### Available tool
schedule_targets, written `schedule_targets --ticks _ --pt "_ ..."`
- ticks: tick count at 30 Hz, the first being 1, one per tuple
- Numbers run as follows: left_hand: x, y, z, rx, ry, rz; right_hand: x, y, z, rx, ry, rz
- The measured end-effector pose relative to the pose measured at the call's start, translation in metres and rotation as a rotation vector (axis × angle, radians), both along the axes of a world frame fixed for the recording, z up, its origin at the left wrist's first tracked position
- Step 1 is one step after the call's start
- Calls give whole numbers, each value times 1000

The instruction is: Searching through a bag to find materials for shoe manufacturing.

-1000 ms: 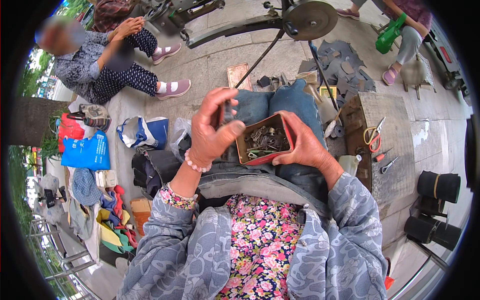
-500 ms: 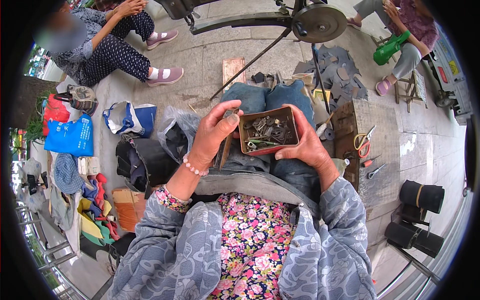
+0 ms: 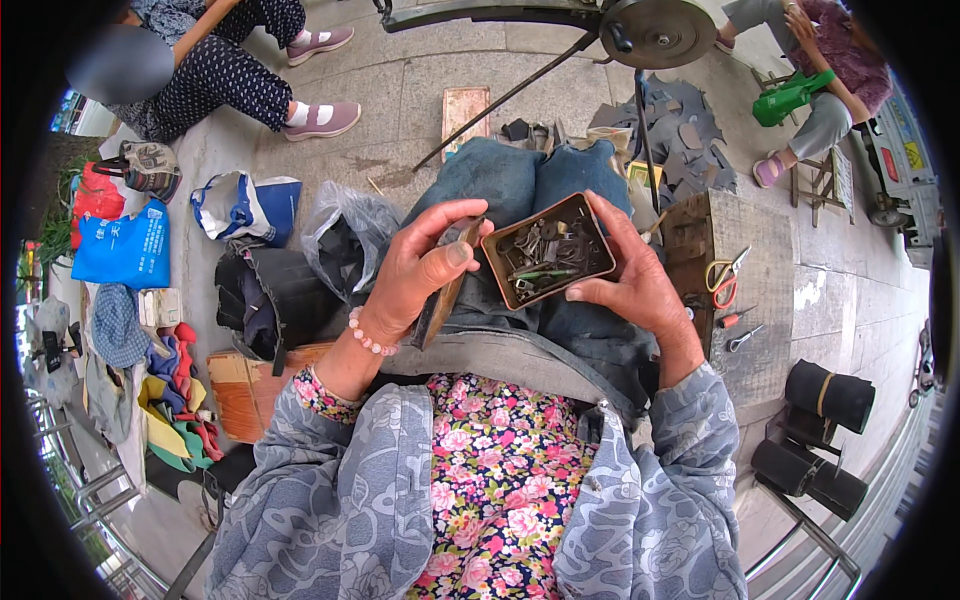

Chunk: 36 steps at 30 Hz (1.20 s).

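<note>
The small metal bits (image 3: pixel 545 255) in the tin (image 3: pixel 597 232) are too tiny to identify.

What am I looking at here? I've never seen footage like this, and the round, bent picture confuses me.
The picture comes from a wide fisheye camera worn on a person's head, looking down, so straight edges bend near the rim. The two forearms from the lower edge are that person's own. The right hand holds a small tin full of little metal parts over the lap. The left hand pinches a thin flat piece beside the tin. To the right stands a wooden box with scissors on it. Bags lie on the pavement to the left, and other people sit nearby.
</note>
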State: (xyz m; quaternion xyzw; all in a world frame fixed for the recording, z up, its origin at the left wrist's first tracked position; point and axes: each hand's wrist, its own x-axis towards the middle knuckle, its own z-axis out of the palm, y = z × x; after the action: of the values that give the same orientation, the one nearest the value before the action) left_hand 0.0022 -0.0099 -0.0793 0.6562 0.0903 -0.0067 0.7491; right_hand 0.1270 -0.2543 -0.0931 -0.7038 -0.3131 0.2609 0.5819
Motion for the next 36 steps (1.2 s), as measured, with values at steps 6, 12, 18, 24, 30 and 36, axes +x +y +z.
schedule_targets --ticks 6,12,18,24,30,36 --pt "2 0 0 -10 -25 -27 8 -10 5 57 409 -31" --pt "1 7 -8 -315 66 19 13 -16 -15 246 497 2" --pt "-2 15 -20 -484 59 11 12 -20 -20 348 603 -25" --pt "-18 7 -18 -384 -34 -22 11 -25 -29 472 691 -46" --pt "-29 2 -14 -284 12 -8 13 -28 -30 454 570 -24" --pt "-29 5 -17 -359 48 34 12 -26 -28 404 585 -11"
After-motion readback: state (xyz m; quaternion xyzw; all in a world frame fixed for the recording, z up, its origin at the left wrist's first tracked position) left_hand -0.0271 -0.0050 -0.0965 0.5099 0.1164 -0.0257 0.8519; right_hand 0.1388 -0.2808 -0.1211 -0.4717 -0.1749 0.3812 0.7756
